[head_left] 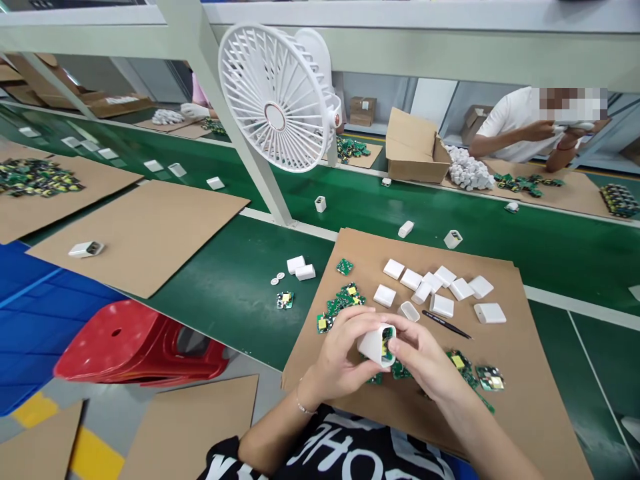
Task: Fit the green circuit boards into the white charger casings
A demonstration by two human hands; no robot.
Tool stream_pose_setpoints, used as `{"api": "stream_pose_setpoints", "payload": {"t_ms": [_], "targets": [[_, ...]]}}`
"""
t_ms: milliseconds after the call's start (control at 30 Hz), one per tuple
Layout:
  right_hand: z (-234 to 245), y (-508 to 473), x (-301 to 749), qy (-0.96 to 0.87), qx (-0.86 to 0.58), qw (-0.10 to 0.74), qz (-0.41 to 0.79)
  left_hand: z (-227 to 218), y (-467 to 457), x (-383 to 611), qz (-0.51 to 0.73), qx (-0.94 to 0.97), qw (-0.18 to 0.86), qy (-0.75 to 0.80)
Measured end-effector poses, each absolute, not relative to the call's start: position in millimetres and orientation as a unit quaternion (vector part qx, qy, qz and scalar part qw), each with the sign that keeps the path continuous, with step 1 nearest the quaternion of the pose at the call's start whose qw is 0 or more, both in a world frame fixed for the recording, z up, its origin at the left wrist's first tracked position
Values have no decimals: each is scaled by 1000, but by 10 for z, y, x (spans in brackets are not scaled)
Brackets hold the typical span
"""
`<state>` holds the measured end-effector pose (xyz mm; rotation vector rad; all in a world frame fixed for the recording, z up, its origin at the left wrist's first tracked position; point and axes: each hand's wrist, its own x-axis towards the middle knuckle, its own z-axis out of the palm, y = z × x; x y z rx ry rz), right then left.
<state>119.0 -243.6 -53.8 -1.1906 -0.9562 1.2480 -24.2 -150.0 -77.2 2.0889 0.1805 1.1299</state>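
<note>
My left hand [340, 350] is wrapped round a white plastic charger case [369, 345], its open end tilted toward my right. Inside the opening sits a green circuit board [385, 343] with a yellow part. My right hand [417, 347] has its thumb at the board's edge and its fingers over the top of the case. Just beyond my hands lie several white cases [421, 291], one of which, an open case [409, 311], shows its hollow inside. Loose circuit boards [345, 301] lie left of my hands, and more boards [463, 367] lie to the right, some partly hidden.
A black pen-like tool [447, 324] lies on the cardboard sheet [520, 400]. Behind runs a green conveyor belt [360, 213] carrying scattered cases. A white fan [275, 100] hangs from the frame post. A red stool [135, 343] stands left. Across the belt sits a co-worker [520, 127].
</note>
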Motion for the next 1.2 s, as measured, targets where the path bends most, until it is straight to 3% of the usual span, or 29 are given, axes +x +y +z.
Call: {"api": "stream_pose_setpoints", "payload": {"t_ms": [233,300,400,500,567,667,800,867,933,1033,1200], "targets": [[-614,-2467,1128,-412,-563,557,450,-794,-1453,-202,415,879,232,40],[-642,-2493,1156,-411,-572,558,439,-794,-1424,-185,389,888,242,32],[-695,-2589,1262,-432,-552,566,434,-800,-1342,-97,369,798,463,108],[-755,-2735,1425,-433,-543,597,402,-801,-1197,69,319,560,732,220],[-806,-2828,1535,-417,-550,619,375,-793,-1092,182,277,425,825,249],[-896,-2947,1653,-392,-559,639,354,-783,-991,289,245,348,870,250],[-978,-3106,1728,-360,-590,645,326,-824,-941,361,240,380,861,237],[-968,-3154,1809,-349,-638,616,302,-870,-859,466,259,468,807,249],[-922,-3110,1984,-360,-716,537,263,-924,-679,678,277,571,723,272],[-827,-2772,2434,-397,-832,346,175,-997,-253,1177,287,657,630,297],[-774,-1754,3262,-343,-900,252,98,-1083,369,1922,283,739,519,322]]}}
